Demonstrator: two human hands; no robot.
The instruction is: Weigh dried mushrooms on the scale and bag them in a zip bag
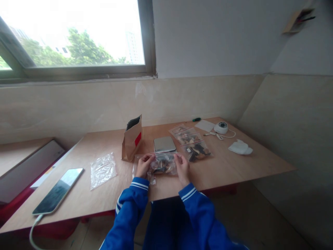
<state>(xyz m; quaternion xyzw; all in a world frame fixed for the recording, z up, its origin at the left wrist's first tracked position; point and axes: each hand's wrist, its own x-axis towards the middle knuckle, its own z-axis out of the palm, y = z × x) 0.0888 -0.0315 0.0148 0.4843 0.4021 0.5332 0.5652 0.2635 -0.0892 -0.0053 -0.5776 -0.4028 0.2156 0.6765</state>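
The blue sleeves (130, 208) come in at 6 o'clock, nearest the camera, over the wooden table (234, 166). On it, the filled clear bag (163, 164) lies with its long axis from 9 to 3 o'clock. The left hand (144, 164) pinches its 9 o'clock end and the right hand (182, 167) its 3 o'clock end, fingers closed on the plastic; both are equally near. At 12 o'clock sits the scale (164, 143), at 11 the brown paper pouch (132, 139). The dark contents are hard to identify.
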